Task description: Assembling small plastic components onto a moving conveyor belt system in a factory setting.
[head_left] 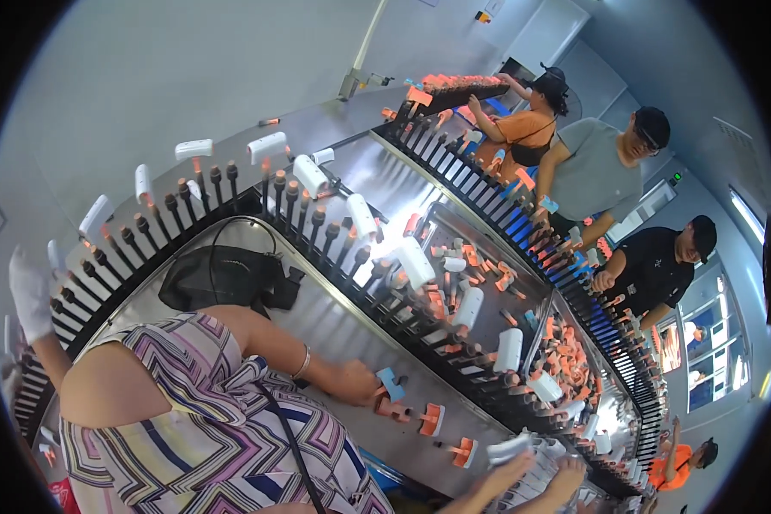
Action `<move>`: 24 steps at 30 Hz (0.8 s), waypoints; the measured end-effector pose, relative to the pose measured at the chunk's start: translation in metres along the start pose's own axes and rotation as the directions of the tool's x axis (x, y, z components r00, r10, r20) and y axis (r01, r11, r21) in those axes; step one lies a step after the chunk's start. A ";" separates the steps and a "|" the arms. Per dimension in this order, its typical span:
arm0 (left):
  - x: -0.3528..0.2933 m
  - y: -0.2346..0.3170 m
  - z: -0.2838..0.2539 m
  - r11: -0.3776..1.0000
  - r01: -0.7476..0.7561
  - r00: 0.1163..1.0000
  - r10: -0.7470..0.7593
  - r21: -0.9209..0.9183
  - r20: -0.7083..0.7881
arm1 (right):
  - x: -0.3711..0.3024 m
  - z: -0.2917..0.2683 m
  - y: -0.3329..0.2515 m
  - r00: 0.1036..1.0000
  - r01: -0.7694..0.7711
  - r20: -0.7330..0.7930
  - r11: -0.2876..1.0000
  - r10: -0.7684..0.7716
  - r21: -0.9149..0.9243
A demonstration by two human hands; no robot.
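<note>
piece (511, 447), white, smooth, rounded, beside left hand (501, 480); glossy metal bench (343, 321).

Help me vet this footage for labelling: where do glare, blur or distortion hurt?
Head view: glare whites out part of the metal tabletop near the centre; head view, far left: the white-gloved hand looks soft; head view, edges: the left row of black pegs bows along the rim, and the corners go black.

pale grey wall (214, 86) beside us, a conduit (369, 36) running down it, a bluish ceiling (681, 60) above us, a bright tube light (746, 215), a paned window (717, 349) to our right
</note>
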State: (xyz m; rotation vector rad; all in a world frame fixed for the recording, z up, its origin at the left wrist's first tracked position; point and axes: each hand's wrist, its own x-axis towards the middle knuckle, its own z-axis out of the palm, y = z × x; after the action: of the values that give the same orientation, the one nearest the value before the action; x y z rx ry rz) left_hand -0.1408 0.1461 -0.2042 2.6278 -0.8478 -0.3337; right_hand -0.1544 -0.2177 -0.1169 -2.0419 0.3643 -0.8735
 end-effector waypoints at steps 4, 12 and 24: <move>0.009 -0.013 0.005 0.980 0.170 0.985 -0.173 -0.103 -0.018 | -0.058 0.036 -0.007 0.921 -0.362 0.289 0.850 0.263 0.383; -0.016 -0.008 -0.113 0.761 -0.256 0.960 0.126 -0.596 -0.251 | -0.095 0.059 -0.112 0.979 -0.008 0.199 0.984 -0.028 0.179; -0.045 0.007 -0.130 0.124 -0.061 0.930 0.368 -0.990 -0.011 | -0.127 0.087 -0.184 0.928 0.132 0.307 0.957 -0.211 0.259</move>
State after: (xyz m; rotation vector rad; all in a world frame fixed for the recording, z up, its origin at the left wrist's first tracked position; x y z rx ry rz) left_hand -0.1370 0.2018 -0.0779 1.1407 -0.6689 -0.8099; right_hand -0.1955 0.0114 -0.0583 -1.9720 -0.1044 -0.6233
